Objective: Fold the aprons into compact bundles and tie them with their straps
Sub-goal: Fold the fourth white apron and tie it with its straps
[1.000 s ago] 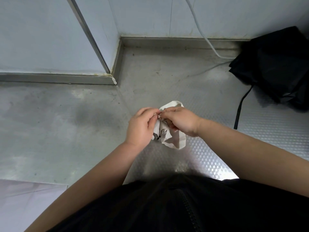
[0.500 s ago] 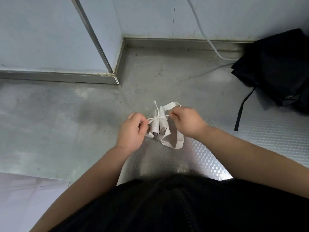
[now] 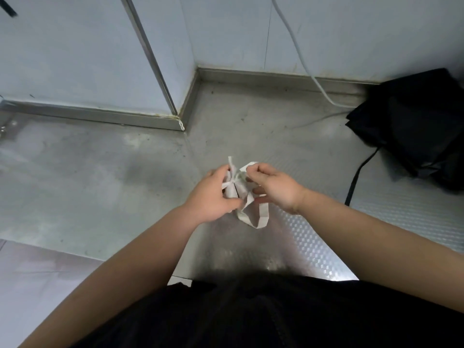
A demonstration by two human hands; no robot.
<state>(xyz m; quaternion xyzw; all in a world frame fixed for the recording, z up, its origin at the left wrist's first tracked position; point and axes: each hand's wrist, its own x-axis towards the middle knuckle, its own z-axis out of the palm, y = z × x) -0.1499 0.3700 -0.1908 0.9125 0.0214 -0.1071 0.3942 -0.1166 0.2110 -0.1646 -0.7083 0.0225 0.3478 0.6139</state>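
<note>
Presently the left hand [image 3: 213, 199] grasps the bundle [image 3: 231, 191], the right hand [image 3: 277, 189] pinches its strap [image 3: 247, 167]; uneven pulling could slip the knot, unrolling everything.

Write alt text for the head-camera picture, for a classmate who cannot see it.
Seen from above, a person's left hand grips a small white apron bundle while the right hand pinches a strap at its top, over a steel surface. A black cloth heap lies at the far right.
</note>
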